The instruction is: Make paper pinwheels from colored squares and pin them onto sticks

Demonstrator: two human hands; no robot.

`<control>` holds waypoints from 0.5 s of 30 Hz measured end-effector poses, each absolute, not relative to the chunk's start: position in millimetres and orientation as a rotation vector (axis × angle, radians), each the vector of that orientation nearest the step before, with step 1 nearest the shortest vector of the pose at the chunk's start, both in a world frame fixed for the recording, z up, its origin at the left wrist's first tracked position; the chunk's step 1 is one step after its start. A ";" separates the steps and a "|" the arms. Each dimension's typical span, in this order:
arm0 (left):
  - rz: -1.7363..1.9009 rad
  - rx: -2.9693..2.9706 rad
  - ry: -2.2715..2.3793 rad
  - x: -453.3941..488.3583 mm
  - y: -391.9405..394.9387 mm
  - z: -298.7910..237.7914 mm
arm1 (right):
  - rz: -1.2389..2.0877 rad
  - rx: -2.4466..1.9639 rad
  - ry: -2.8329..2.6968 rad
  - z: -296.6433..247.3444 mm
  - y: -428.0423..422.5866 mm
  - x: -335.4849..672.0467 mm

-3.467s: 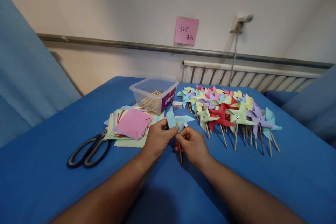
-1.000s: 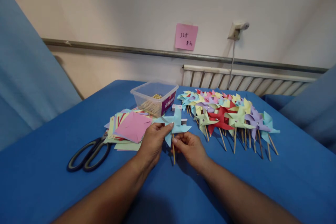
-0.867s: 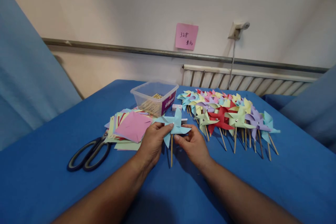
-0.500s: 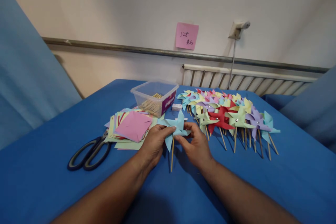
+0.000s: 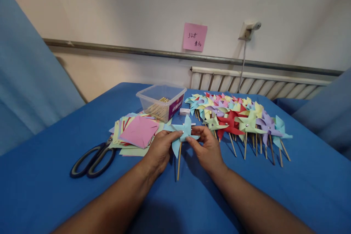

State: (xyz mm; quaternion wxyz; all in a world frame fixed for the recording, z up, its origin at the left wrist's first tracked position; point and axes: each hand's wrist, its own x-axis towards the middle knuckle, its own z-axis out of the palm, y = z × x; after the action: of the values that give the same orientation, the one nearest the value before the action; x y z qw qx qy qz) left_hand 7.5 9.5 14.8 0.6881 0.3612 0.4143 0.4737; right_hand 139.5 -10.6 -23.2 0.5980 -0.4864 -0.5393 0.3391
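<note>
A light blue paper pinwheel (image 5: pixel 186 128) on a thin wooden stick (image 5: pixel 179 164) is held up between my hands, above the blue cloth. My left hand (image 5: pixel 161 148) grips it from the left, thumb close to the centre pin; the other fingers are behind the paper. On the other side my right hand (image 5: pixel 208 150) pinches the right blade, its thumb in front and fingers behind. Left of my hands lies a stack of coloured paper squares (image 5: pixel 139 131), a pink one on top with cut lines at its corners.
Black-handled scissors (image 5: pixel 93 161) lie left of the paper. Behind stands a clear plastic tub (image 5: pixel 161 98) of wooden sticks, with a small white box (image 5: pixel 184 111) beside it. Many finished pinwheels (image 5: pixel 233 120) are gathered at the right. A radiator (image 5: pixel 260 82) runs along the wall.
My right thumb has moved up slightly along the right blade of the pinwheel. The pinwheel has shifted very little; my left hand stays nearly where it was.
</note>
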 end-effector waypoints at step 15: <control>1.028 0.799 0.920 6.0 9.8 8.8 | 0.684 -1.180 -1.423 -11.4 -17.7 142.4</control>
State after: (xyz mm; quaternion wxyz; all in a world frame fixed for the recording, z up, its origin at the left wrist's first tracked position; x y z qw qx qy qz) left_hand 6.0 9.8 8.8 0.6988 0.3583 0.4127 0.4614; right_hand 142.4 -17.7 -11.4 0.5524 -0.4992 -0.6017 0.2892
